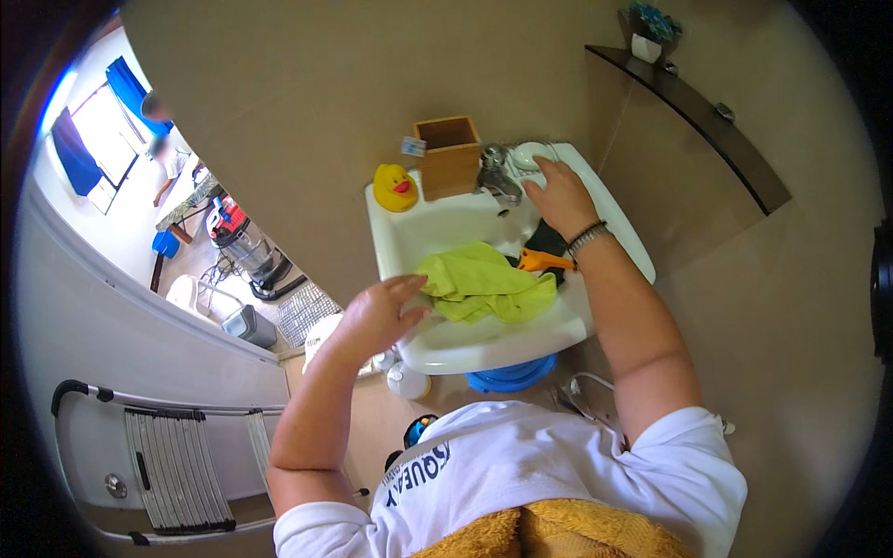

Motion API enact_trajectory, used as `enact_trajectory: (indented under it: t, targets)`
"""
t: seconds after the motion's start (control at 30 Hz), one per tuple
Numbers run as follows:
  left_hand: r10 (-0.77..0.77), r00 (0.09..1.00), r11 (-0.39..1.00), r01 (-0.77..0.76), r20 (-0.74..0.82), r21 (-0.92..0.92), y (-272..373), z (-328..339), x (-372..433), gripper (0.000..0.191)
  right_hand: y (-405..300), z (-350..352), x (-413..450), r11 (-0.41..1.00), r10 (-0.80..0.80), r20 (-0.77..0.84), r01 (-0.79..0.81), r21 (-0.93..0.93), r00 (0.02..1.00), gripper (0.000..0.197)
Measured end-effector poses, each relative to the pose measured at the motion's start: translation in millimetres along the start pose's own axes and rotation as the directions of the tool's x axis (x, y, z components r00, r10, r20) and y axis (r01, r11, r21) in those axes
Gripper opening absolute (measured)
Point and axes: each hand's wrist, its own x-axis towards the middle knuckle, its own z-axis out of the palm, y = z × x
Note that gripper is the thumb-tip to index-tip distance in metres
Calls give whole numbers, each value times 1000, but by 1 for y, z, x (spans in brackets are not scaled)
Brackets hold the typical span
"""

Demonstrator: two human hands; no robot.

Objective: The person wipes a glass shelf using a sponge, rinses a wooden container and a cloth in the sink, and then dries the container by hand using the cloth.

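A white washbasin (pixel 502 352) lies before me, with a lime-green cloth (pixel 481 282) spread in its bowl. My left hand (pixel 387 314) is at the bowl's left rim, fingers apart, its fingertips by the cloth's edge; whether they touch it is unclear. At the back right corner, my right hand (pixel 561 195) reaches over the rim with spread fingers, close to a round white dish (pixel 531 155). Beside it stands the metal tap (pixel 499 178). An orange-handled tool (pixel 544 261) and a dark cloth (pixel 548 240) lie right of the green cloth, partly under my right forearm.
A yellow rubber duck (pixel 395 188) and a wooden box (pixel 450 160) stand on the basin's back ledge. Below are a blue basin (pixel 513 376) and a white bottle (pixel 407 380). A folded ladder (pixel 178 467) leans left. Beyond the doorway are two people and a vacuum cleaner (pixel 244 247).
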Motion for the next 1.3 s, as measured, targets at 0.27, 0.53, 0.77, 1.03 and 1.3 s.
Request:
enact_trajectory:
  t: [0.27, 0.53, 0.77, 1.03, 1.3]
  targets:
    - [217, 975, 975, -215, -39, 63, -21, 6, -13, 41, -20, 50, 84, 960, 246, 167, -215, -182, 955, 39]
    - [134, 981, 875, -184, 141, 448, -20, 19, 33, 33, -39, 36, 97, 951, 199, 414, -72, -302, 888, 37]
    - [-249, 824, 880, -26, 508, 474, -7, 36, 111, 26, 21, 51, 96, 993, -116, 365, 113, 31, 924, 56]
    - [-314, 910, 760, 412, 271, -503, -3, 107, 192, 31, 57, 63, 4, 805, 109, 734, -493, 330, 670, 23]
    - [-346, 877, 550, 477, 332, -685, 1, 116, 202, 32, 52, 82, -15, 119, -149, 809, -801, 586, 569, 37]
